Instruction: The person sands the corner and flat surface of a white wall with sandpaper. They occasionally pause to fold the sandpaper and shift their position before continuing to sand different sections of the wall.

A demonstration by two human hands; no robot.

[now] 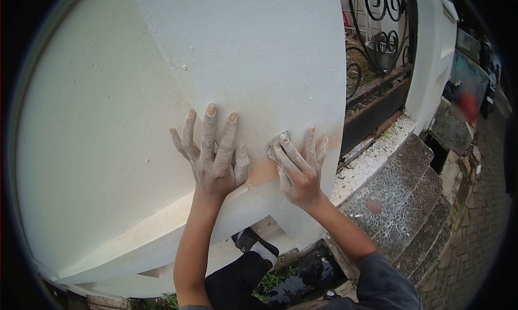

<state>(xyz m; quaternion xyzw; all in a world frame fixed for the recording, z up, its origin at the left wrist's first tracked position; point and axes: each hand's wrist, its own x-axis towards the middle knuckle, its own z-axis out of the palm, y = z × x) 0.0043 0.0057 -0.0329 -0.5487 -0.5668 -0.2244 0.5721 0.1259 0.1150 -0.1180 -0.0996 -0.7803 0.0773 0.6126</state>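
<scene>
My left hand [211, 158], coated in pale dust, rests with fingers spread against the white wall [253, 51]. To its right, my right hand [300, 168] is just as dusty and presses a small grey piece of sandpaper [277, 146] to the same wall. Most of that piece is hidden under the fingers. Between and beside the hands, a tan-orange patch [262, 172] shows where the white surface is worn or bare. Below my left hand runs a cream ledge [145, 229].
A black scrolled iron gate [377, 91] stands right of the wall, with a metal bucket [382, 55] behind it. Speckled stone steps [396, 202] descend to a paved lane [485, 229]. Below lies a dark ditch [307, 277] with plants. A person in red [467, 106] is blurred at far right.
</scene>
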